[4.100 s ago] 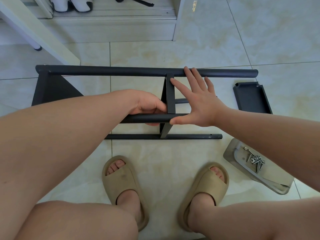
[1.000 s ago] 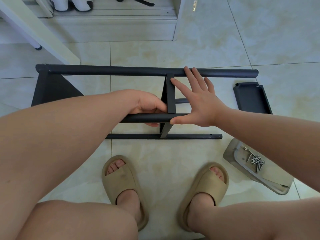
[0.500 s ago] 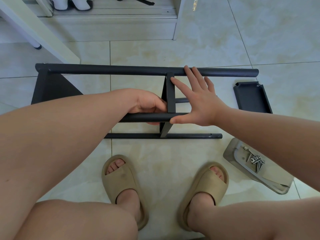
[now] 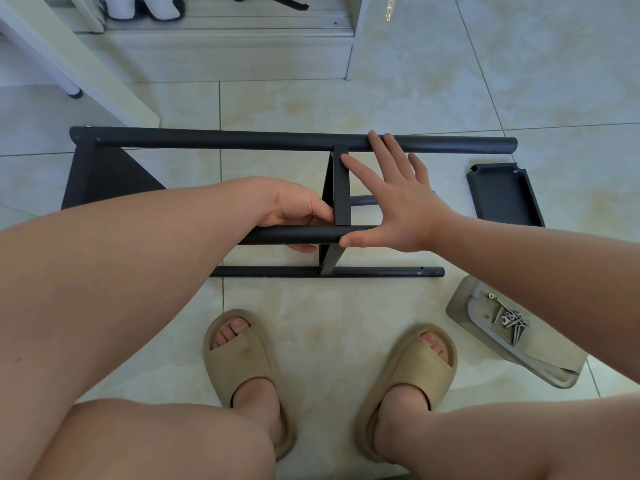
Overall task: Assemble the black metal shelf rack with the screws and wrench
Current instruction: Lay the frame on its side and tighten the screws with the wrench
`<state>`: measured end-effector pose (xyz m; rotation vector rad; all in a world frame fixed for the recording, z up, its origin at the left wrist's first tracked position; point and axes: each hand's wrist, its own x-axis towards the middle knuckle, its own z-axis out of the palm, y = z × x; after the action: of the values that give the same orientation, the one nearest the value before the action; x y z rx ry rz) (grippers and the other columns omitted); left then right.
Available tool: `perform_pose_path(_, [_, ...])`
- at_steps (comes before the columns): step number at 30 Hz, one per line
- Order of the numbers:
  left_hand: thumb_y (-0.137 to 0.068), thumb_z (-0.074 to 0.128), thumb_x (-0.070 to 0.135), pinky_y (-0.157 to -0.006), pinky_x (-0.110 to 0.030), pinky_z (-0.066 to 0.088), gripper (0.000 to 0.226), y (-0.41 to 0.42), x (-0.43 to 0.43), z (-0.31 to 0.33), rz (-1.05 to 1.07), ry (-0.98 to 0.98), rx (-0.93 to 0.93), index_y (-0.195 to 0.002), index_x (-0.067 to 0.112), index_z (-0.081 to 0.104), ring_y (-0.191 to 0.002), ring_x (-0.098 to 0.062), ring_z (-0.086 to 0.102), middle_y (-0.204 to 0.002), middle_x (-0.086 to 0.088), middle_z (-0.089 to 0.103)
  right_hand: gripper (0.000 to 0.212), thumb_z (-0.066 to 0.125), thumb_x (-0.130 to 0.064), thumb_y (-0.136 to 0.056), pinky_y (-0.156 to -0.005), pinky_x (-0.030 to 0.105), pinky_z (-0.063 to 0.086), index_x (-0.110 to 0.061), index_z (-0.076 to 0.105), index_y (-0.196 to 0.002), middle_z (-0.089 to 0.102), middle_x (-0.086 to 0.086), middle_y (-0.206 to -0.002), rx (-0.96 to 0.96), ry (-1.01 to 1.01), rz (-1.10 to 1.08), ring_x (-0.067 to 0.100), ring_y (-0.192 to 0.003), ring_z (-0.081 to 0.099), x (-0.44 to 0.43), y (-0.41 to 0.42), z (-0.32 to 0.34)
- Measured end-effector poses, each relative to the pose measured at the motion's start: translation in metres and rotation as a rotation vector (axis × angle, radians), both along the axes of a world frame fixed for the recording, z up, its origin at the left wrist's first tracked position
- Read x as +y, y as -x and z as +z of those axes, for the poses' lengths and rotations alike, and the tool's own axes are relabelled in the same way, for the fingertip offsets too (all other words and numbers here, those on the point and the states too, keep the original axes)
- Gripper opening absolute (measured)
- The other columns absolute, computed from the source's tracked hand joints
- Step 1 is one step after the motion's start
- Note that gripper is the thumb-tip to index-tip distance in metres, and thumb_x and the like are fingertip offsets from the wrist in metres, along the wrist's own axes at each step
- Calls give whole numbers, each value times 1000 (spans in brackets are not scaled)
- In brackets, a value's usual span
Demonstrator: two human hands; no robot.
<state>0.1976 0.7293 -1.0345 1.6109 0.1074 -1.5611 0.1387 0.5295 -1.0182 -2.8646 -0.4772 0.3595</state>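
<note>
floor: glossy beige tiles | white furniture leg far left | daylight

Black rack on pale cream floor

The tiles are mottled beige with thin grey seams; the slippers are tan, the screws silver in a grey tray, and a loose panel black.

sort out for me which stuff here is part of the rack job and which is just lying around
Part of the job:
- black rack frame, steadied by the left hand and the right hand
- loose black shelf panel
- screws in the grey tray

Just lying about:
- white shoes by the far step
- white furniture leg
</note>
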Motion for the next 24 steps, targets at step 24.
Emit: perform_pose_path(24, [-98, 54, 23, -91, -37, 52, 14, -1, 1, 1, -6, -20, 3, -97, 20, 68, -90, -14, 61, -85, 3, 71, 122, 38, -99, -61, -123, 57, -4, -39, 2, -161, -19, 7, -168, 7, -6, -6, 26, -153, -22, 1, 1, 2])
